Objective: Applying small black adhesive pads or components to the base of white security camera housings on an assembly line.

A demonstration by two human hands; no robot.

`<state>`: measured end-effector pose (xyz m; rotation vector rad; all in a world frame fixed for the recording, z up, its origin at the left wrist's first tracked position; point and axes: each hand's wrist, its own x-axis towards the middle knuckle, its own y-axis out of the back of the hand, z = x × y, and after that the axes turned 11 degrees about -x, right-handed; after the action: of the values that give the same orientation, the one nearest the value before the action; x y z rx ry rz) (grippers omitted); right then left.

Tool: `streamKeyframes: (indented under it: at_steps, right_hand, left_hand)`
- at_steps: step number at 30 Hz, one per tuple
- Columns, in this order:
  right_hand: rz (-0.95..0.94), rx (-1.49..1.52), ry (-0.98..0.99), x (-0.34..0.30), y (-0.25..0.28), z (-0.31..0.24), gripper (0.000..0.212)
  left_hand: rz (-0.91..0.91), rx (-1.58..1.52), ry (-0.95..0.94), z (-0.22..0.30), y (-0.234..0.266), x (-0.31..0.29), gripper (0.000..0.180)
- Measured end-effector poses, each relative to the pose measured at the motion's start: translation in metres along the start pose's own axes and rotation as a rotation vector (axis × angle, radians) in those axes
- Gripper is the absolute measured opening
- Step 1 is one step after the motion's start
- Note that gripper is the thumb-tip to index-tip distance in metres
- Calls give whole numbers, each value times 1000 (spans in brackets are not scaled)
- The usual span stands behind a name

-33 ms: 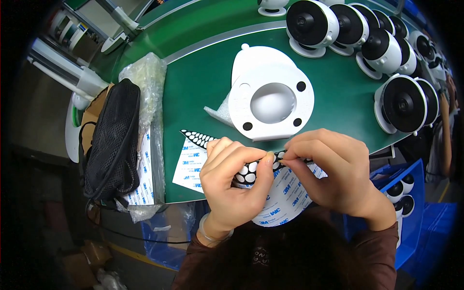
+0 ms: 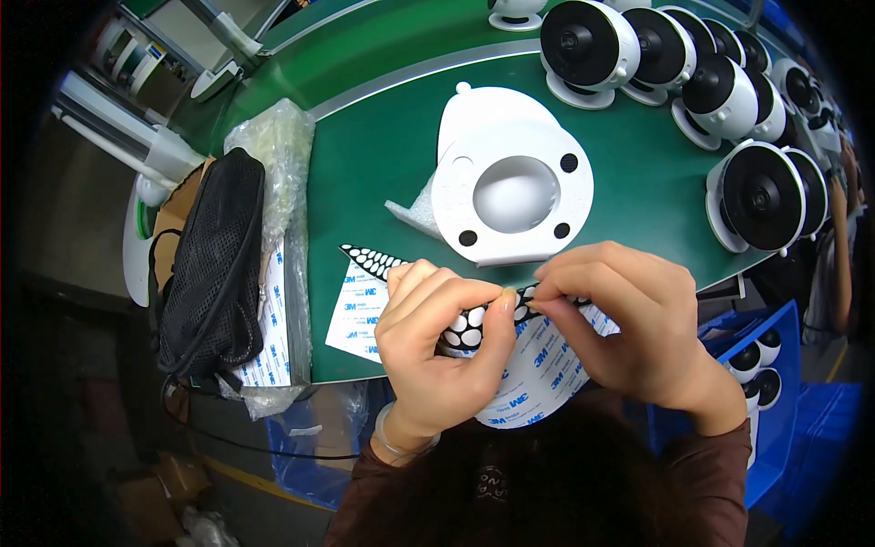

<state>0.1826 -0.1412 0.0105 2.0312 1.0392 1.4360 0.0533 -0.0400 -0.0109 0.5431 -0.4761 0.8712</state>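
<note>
- The dotted black sticker sheet (image 2: 471, 319) is in the hands, at the near edge of the green table (image 2: 365, 164); its long axis runs across the body, the left tip lying farther away.
- The left hand (image 2: 444, 351) is nearly closed, thumb and index finger pinching the sheet, the other fingers curled.
- The right hand (image 2: 629, 328) has thumb and index fingertips almost meeting at the sheet's upper edge; whether anything sits between them I cannot tell.
- The upturned white camera (image 2: 510, 244) lies straight beyond both hands, base towards the wearer, its near rim closest to the right fingertips.
- On that base: three black round pads (image 2: 569, 163) and one bare round recess (image 2: 462, 167), the recess at far left, on the left hand's side.
- Counted besides: one black mesh pouch (image 2: 214, 264), one white foam piece (image 2: 419, 211) beside the base, and at least ten upright white cameras (image 2: 588, 46), crowded at right, some overlapping.
</note>
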Motion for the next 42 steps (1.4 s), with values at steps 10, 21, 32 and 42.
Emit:
streamKeyframes:
  at_steps: [10,21,32,42]
  right_hand:
    - [106,37,26,33,17,-2,12]
    - [110,117,-118,63,-9,5,6]
    - [181,-8,-59,63,-18,5,6]
    - [132,148,-134,59,-11,7,9]
  left_hand:
    - [196,-127,123,-12,-2,-2,7]
    - [98,-143,62,-14,-1,1,4]
    - [84,-111,63,-14,-1,2,5]
    - [108,-148,43,-16,-2,1,4]
